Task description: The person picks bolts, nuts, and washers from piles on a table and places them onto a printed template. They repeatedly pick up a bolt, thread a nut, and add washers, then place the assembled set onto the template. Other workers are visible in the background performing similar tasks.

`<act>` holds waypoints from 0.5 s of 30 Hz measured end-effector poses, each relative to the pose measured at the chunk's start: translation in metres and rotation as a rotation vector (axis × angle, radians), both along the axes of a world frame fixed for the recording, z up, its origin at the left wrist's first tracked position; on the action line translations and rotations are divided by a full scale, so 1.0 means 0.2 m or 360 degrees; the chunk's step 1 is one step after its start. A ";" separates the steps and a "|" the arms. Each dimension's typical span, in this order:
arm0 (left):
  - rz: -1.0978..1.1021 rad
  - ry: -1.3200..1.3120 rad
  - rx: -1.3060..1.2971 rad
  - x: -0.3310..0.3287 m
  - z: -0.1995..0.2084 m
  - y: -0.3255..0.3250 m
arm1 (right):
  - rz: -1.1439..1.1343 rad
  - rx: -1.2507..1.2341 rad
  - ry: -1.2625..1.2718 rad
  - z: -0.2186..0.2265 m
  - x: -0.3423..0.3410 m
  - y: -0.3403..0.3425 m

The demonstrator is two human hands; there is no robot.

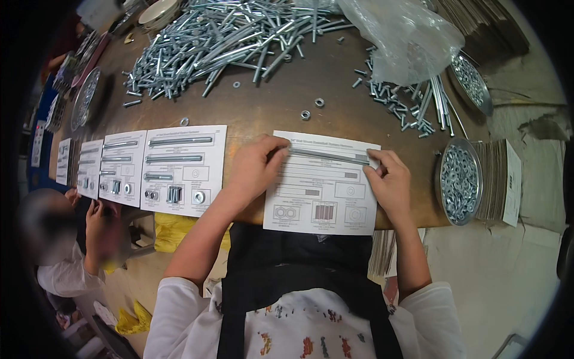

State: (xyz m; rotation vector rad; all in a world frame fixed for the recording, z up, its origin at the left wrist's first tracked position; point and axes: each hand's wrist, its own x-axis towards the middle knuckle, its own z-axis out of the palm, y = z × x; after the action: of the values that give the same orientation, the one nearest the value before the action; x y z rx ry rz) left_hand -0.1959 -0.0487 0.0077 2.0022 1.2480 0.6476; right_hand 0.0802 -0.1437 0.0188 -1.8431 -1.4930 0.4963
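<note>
A long silver bolt (327, 155) lies along the top printed outline of a white card (275, 200) at the table's front edge. My left hand (254, 164) pinches the bolt's left end between thumb and fingers. At the other end, the closed thumb and fingers of my right hand (390, 178) grip it. The card's lower outlines carry no parts. Left of my left hand, a similar card (218, 155) bears long bolts, a washer, nuts and short bolts, and another filled card (122, 194) adjoins it.
A big heap of long bolts (197, 48) covers the back. Loose nuts (306, 115) lie nearer. At right are short bolts (397, 102), a clear plastic bag (406, 42), a metal bowl of washers (459, 176) and stacked cards (493, 182). Another person's hand (94, 221) is at far left.
</note>
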 end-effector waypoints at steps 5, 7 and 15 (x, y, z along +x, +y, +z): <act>-0.0090 -0.0053 0.0021 -0.04 -0.05 0.02 | 0.0197 0.0295 -0.0206 -0.10 0.05 0.04; -0.0057 -0.0061 0.0031 -0.02 -0.06 0.02 | 0.0223 0.0355 -0.0236 -0.11 0.06 0.07; 0.0425 0.0102 0.0684 0.04 0.00 0.51 | -0.0303 0.0360 0.0903 -0.21 0.09 0.06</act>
State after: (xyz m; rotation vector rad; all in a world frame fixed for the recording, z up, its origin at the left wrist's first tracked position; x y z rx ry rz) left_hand -0.1876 0.0526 0.0080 2.2284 1.5320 1.0629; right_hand 0.0975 -0.1325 -0.0228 -1.4828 -0.9399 0.6600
